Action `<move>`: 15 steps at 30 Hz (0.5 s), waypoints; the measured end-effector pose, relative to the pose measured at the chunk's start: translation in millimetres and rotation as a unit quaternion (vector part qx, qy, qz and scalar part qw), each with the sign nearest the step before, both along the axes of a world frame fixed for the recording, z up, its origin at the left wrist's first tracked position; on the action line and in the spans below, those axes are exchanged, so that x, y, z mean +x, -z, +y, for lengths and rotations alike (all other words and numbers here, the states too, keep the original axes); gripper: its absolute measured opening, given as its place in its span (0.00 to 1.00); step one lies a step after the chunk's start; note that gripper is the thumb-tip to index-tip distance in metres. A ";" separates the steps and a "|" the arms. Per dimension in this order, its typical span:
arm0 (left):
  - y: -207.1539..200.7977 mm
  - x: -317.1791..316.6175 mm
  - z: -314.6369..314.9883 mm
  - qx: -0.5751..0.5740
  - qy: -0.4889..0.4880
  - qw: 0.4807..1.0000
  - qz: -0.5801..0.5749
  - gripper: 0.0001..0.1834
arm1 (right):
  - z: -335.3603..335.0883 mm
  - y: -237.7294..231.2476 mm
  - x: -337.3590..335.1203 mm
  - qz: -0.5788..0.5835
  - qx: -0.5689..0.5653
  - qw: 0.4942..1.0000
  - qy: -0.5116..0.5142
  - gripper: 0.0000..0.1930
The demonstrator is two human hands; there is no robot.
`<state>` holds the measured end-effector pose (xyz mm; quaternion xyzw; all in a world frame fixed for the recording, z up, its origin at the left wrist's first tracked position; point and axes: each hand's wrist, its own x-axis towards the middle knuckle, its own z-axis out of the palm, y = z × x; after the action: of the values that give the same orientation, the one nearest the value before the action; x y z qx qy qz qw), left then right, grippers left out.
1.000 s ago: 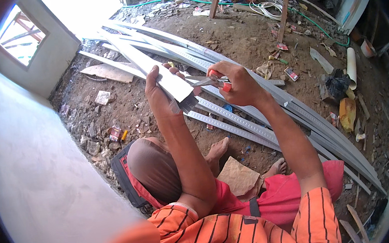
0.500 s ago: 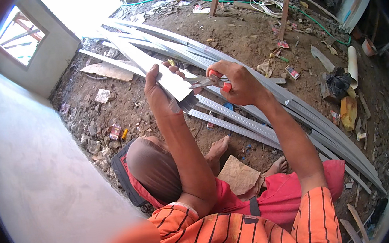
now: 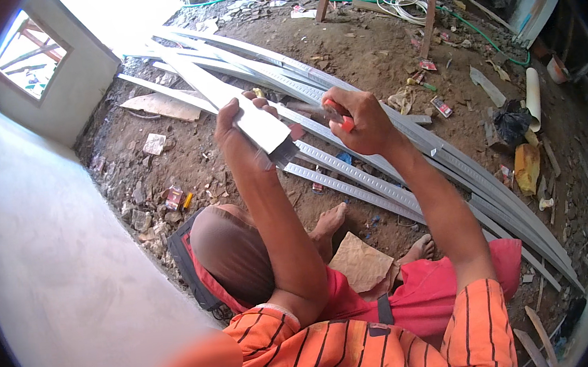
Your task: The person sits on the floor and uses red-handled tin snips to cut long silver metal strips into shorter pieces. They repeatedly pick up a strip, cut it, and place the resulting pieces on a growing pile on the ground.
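Observation:
My left hand is wrapped round a long, white-silver metal channel, close to its near end. From there the channel slants away to the upper left, toward the bright opening. Its near end shows dark, folded edges, and the left fingers are partly hidden behind it. In my right hand is a pair of snips with red-orange handles. Motion smears the blades, which point left toward the channel; they look apart from its edge.
Several perforated metal strips and long channels lie across the dirt floor. A flat brown stone-like piece lies between my feet. To the left runs a pale wall. Wooden posts, a coiled cable and a white pipe are farther off.
The snips have drawn back to the right, away from the channel's edge, along with my right hand. My left hand and the channel stay almost where they were.

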<state>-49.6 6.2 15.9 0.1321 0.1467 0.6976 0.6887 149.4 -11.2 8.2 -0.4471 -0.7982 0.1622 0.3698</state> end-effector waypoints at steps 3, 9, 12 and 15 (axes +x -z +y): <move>19.9 -15.1 7.7 0.169 0.191 0.931 -0.263 0.26 | -0.1 11.5 -14.7 0.170 0.032 0.984 -0.039 0.20; 10.9 -3.5 -3.1 0.173 0.168 0.875 -0.420 0.33 | -10.4 27.3 -51.6 0.163 0.041 0.984 -0.062 0.22; 9.4 -4.8 -2.8 0.179 0.156 0.879 -0.414 0.32 | -7.1 28.1 -68.2 0.192 0.061 0.975 -0.089 0.21; 10.0 -5.4 -2.7 0.177 0.152 0.875 -0.424 0.30 | -2.4 24.9 -72.4 0.173 0.113 0.973 -0.100 0.19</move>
<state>-55.1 3.5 5.9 -0.0356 -0.3070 0.5879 0.7476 77.0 -13.6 -16.7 -0.2855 -0.7761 0.1816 0.5321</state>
